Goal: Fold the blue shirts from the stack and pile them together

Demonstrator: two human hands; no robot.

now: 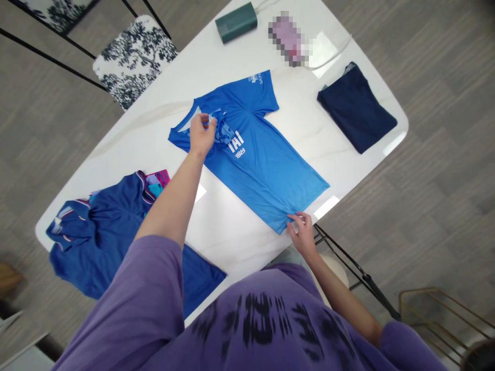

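Observation:
A bright blue T-shirt (pixel 258 159) with white lettering lies flat across the white table (pixel 247 93), one side folded inward. My left hand (pixel 201 135) is closed in a pinch on the shirt near its collar and shoulder. My right hand (pixel 302 232) is closed on the shirt's bottom hem at the table's near edge. Both arms reach out from purple sleeves.
A pile of dark blue clothes (pixel 104 232) lies at the table's left end. A folded navy garment (pixel 356 114) sits at the right end. A dark green box (pixel 235 21) with a white cable stands at the far edge. A patterned chair (pixel 133 59) stands beyond the table.

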